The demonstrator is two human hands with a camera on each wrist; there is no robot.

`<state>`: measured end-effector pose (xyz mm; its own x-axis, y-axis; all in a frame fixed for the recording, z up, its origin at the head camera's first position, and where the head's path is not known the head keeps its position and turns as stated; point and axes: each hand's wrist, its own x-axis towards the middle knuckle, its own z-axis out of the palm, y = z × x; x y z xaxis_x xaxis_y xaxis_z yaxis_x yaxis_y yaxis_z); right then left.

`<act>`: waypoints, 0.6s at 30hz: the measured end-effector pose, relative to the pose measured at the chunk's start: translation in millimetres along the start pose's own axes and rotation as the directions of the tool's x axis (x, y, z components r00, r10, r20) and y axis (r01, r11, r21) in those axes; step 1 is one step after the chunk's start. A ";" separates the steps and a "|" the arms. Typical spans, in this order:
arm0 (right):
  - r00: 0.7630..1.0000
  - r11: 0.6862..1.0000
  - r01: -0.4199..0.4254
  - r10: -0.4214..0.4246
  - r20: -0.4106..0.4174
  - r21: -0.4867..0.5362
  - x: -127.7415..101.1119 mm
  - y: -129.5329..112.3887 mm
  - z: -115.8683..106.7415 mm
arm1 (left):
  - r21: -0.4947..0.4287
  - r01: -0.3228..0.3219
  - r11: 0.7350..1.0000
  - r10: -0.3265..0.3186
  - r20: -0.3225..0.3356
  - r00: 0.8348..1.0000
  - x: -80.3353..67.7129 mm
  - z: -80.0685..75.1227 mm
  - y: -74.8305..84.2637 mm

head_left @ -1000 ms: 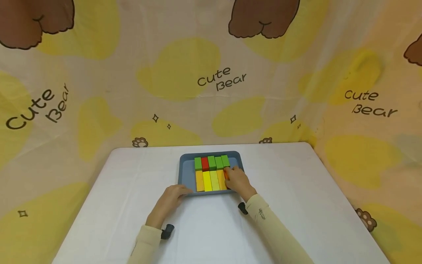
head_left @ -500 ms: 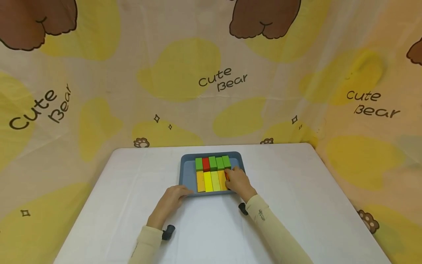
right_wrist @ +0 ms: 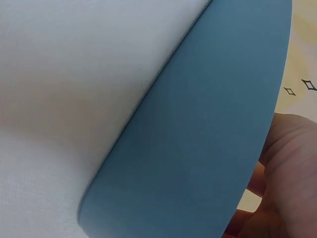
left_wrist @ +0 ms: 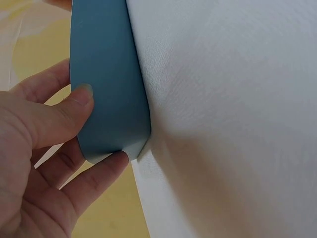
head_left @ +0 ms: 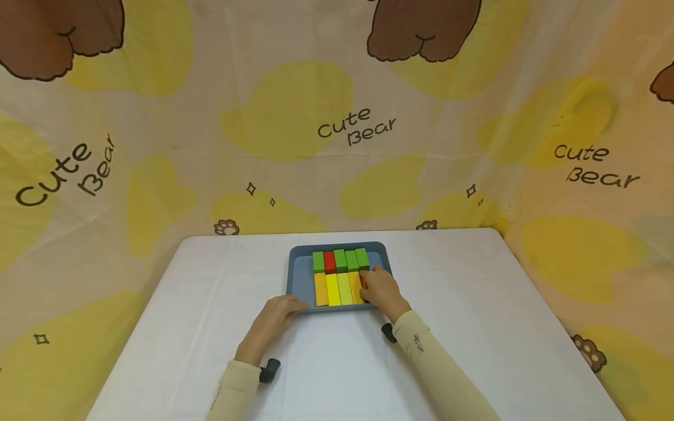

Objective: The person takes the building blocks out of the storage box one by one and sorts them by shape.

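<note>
A blue-grey tray (head_left: 301,278) holds two rows of rectangular blocks. Four of the back row are green, with a red block (head_left: 329,262) second from the left; yellow and orange-yellow blocks (head_left: 332,290) lie along the front. At that front row's right end, my right hand (head_left: 383,289) pinches an orange block (head_left: 363,281), mostly hidden by the fingers. My left hand (head_left: 274,318) holds the tray's front left corner. In the left wrist view, its thumb (left_wrist: 79,99) lies on the outer wall and other fingers reach round the corner. The right wrist view shows the tray wall hiding the right fingertips.
The tray rests on a white-covered table (head_left: 221,280). Behind it and at the sides hangs a printed cloth (head_left: 295,111) with bears and lettering. Dark wrist-worn devices (head_left: 270,371) sit under both wrists.
</note>
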<state>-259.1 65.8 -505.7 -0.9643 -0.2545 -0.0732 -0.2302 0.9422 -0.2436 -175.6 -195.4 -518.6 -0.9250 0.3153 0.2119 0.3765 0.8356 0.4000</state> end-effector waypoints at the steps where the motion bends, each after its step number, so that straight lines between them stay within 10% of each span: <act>1: 1.000 1.000 0.001 -0.001 0.003 -0.003 -0.1 -0.1 -0.5 | 0.002 -0.001 1.000 0.001 -0.002 1.000 0.0 0.0 0.0; 18: 1.000 1.000 0.010 -0.010 0.000 0.023 -2.5 1.0 -2.3 | 0.000 0.004 1.000 -0.004 0.005 1.000 -0.6 0.1 2.4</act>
<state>-257.3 67.9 -503.5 -0.9620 -0.2637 -0.0706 -0.2366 0.9345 -0.2661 -174.2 -193.5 -517.8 -0.9267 0.3141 0.2062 0.3728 0.8370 0.4005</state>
